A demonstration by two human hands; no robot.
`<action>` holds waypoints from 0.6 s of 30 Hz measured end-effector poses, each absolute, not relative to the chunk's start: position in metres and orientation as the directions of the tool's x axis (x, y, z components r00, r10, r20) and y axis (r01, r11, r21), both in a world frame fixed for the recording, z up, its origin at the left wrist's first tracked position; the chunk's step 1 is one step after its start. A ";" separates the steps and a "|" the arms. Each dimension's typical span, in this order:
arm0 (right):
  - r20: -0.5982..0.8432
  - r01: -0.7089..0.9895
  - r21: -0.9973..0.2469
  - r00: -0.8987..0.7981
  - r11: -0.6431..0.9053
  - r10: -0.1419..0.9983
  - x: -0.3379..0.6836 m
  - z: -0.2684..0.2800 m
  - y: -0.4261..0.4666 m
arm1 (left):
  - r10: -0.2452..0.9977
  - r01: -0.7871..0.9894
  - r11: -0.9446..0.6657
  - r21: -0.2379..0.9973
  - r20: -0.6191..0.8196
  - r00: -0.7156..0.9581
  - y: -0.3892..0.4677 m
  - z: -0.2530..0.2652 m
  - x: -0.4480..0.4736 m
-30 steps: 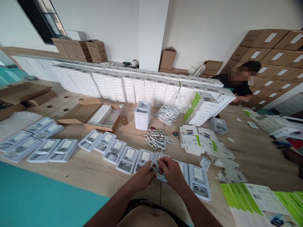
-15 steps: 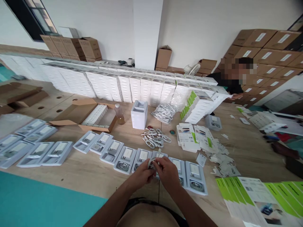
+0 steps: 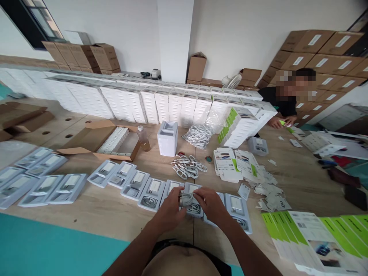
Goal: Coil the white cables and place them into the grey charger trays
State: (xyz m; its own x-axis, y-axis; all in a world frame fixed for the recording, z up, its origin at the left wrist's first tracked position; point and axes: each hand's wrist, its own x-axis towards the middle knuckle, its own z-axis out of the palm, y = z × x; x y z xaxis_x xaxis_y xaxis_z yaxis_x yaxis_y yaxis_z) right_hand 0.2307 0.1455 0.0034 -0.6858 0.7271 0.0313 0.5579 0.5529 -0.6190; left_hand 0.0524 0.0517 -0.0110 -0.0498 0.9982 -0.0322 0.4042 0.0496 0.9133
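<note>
Between my two hands is a coiled white charging cable [image 3: 186, 198], over the row of plastic trays. My left hand [image 3: 171, 209] grips the coil's left side, and my right hand [image 3: 211, 203] pinches its right side. Beneath it, a tray [image 3: 193, 188] has a white charger block in its upper pocket and another coil in the lower one. Left of my left hand, a tray [image 3: 151, 193] holds a charger and a cable; the tray [image 3: 135, 183] beyond it has a charger but no cable coil. Past my hands lies a loose heap of cables [image 3: 188, 167].
An open carton [image 3: 117, 143] of white blocks, a bottle [image 3: 143, 140] and a stack of trays [image 3: 167, 140] stand farther back. Bagged cables [image 3: 198, 136] lie beside them. Printed boxes [image 3: 228, 165] and green-white sleeves [image 3: 313, 237] are on the right. A co-worker [image 3: 283, 103] is behind the box wall.
The coil has been turned and opened out between my hands, which are now farther apart. The co-worker's hands have moved to a green-and-white piece.
</note>
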 end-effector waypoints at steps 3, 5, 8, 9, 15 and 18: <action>0.082 0.544 -0.633 -0.661 0.552 0.746 0.232 -0.001 0.143 | 0.954 0.003 0.297 0.955 -0.297 0.034 0.054 -0.011 0.048; 0.105 0.535 -0.632 -0.657 0.561 0.746 0.232 -0.003 0.142 | 0.899 -0.166 0.436 0.884 -0.420 0.126 0.055 -0.011 0.046; 0.123 0.542 -0.588 -0.673 0.600 0.729 0.232 -0.003 0.141 | 0.876 -0.167 0.481 0.861 -0.463 0.135 0.056 -0.014 0.045; 0.119 0.552 -0.554 -0.688 0.623 0.716 0.232 -0.002 0.140 | 0.889 -0.102 0.456 0.884 -0.448 0.090 0.056 -0.016 0.045; -0.059 0.724 -0.462 -0.602 0.512 0.797 0.225 0.001 0.129 | 0.977 0.523 0.209 0.826 -0.155 -0.145 0.058 -0.026 0.048; -0.126 0.674 -0.672 -0.515 0.309 0.848 0.217 -0.004 0.127 | 0.982 0.557 0.184 0.810 -0.128 -0.137 0.057 -0.029 0.050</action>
State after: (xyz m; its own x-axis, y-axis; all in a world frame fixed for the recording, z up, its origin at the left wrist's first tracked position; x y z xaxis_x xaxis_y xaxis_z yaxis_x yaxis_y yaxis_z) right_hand 0.2170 0.1267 -0.0044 -0.5145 0.8482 -0.1259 0.6735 0.3089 -0.6715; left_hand 0.0498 0.0568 -0.0287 -0.1375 0.9822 -0.1280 0.5570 0.1835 0.8100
